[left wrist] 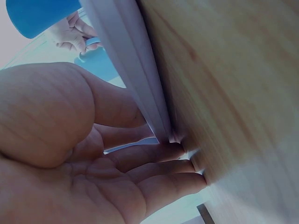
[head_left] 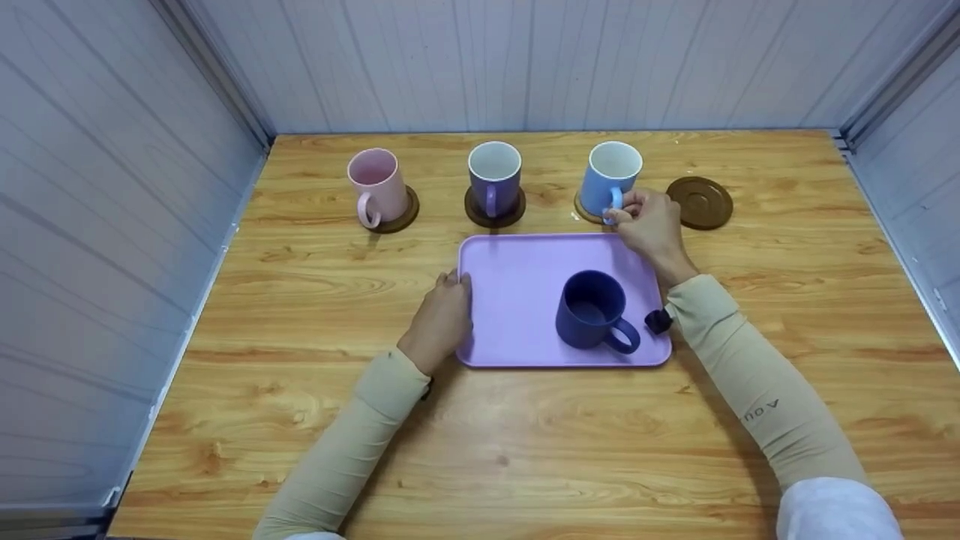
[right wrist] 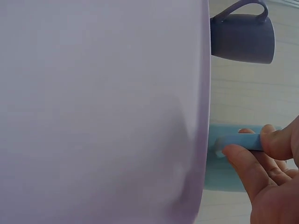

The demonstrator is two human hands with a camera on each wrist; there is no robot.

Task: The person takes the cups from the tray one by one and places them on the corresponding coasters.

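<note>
My left hand [head_left: 442, 315] holds the left edge of a pink-purple tray [head_left: 510, 300], the thumb at its rim and several fingertips down by the tabletop. On the tray's right half stands a dark navy mug [head_left: 577, 324], handle toward the lower right. Beyond the tray's far edge, my right hand [head_left: 654, 229] pinches the handle of a light blue mug [head_left: 598, 191] between thumb and fingers. That mug is upright over a round wooden coaster [head_left: 584, 213], mostly hidden beneath it. In the right wrist view the tray rim hides part of the light blue mug [right wrist: 224, 175].
A pink mug [head_left: 386, 195] stands on a brown coaster [head_left: 409, 214] at the back left. Right of it, a purple mug [head_left: 507, 191] sits on a dark coaster [head_left: 517, 214]. Another brown coaster [head_left: 701, 202] lies beyond my right hand. Pale panels wall the table's back and sides.
</note>
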